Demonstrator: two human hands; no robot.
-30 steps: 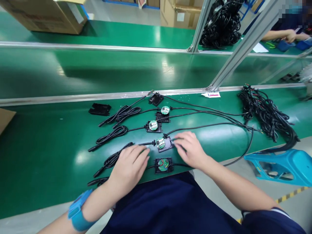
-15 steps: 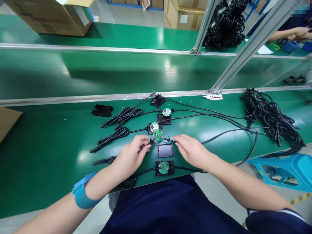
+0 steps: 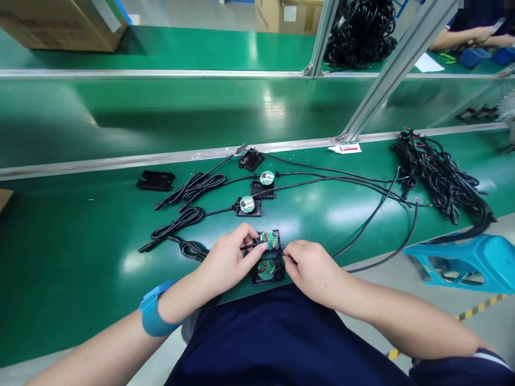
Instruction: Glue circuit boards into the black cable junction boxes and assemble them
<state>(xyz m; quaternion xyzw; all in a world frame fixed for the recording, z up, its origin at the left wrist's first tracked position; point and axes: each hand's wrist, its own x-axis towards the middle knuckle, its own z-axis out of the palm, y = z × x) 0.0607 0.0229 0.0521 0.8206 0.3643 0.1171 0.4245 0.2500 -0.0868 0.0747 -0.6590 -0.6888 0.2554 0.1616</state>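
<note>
My left hand (image 3: 237,251) is closed on the black cable at the left side of a round green circuit board (image 3: 269,239). My right hand (image 3: 308,264) pinches the cable at the board's right side. This board, with red and yellow wires, lies over a black plastic case half. Just below, nearer my body, a second green board (image 3: 266,269) sits in another black case (image 3: 256,277). Farther back, two boards with whitish parts, one (image 3: 247,203) on the left and one (image 3: 266,178) behind it, rest on or beside black cases, cables attached.
Coiled black cables (image 3: 189,220) lie to the left, near a loose black case piece (image 3: 155,181). A large cable bundle (image 3: 438,171) and a white tube (image 3: 346,148) are at right. A blue stool (image 3: 475,262) stands beside the bench. Another person's hands (image 3: 480,35) show at the far right.
Both hands have brought the circuit board and its cables toward my body, from beside the left rear board to over the case half that lay bare. The view has shifted slightly.
</note>
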